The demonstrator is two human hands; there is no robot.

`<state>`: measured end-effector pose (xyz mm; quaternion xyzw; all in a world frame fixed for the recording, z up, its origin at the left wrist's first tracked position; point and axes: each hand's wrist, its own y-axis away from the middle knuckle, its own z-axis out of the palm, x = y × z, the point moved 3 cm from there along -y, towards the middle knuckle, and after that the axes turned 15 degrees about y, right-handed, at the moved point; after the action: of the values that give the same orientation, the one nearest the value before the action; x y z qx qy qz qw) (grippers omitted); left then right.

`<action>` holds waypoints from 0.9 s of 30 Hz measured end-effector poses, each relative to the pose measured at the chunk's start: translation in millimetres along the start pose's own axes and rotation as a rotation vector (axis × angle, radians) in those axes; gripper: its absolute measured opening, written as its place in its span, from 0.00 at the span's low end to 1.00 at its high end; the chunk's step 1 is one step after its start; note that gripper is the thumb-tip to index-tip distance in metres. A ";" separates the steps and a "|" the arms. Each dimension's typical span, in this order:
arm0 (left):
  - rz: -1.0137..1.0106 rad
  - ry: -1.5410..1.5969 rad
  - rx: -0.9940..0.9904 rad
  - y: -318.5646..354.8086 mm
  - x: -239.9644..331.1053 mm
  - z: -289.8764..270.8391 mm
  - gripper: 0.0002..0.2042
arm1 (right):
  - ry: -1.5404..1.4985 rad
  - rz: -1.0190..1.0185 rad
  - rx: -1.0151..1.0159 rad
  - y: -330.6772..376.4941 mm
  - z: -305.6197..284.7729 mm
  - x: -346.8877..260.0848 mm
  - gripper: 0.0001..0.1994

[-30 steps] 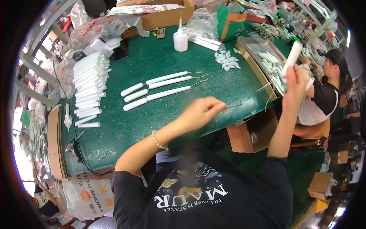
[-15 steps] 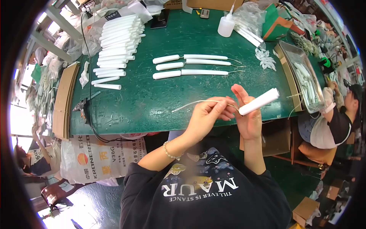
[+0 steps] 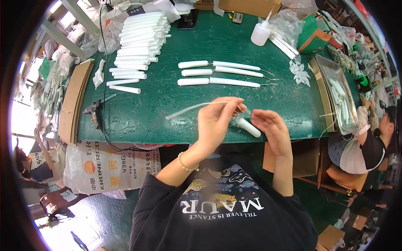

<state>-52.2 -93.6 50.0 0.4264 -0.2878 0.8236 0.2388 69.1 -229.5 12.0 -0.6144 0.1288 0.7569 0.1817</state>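
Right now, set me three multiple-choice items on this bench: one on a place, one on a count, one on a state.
1. Where does the squeeze bottle stand?
A. at the table's far side
B. beside the black cable
C. in the metal tray

2. How many finished white pieces lie in the row at mid-table?
A. one
B. three
C. six

3. What holds the short white tube?
A. nothing, it lies on the table
B. the left hand
C. the right hand

Key: 1 A, it stands by the far edge of the green table. 2 B, three lie in parallel. 3 C, the right hand grips it while the left hand pinches a thin stem.
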 end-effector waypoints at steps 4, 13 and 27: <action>-0.028 -0.015 -0.099 2.1 0.2 13.4 0.09 | 0.245 -0.115 -0.012 -13.5 33.7 -14.1 0.26; -0.073 0.133 0.151 -20.5 14.2 -18.3 0.08 | 0.450 0.074 0.065 -22.0 42.0 -27.2 0.11; 0.014 0.413 0.307 -33.3 24.7 -67.9 0.07 | 0.629 0.005 0.074 -17.1 44.2 -42.1 0.06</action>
<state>-82.1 -20.0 47.8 0.2783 -0.1074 0.9289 0.2193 45.0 -200.6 63.0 -0.8112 0.2076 0.5248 0.1532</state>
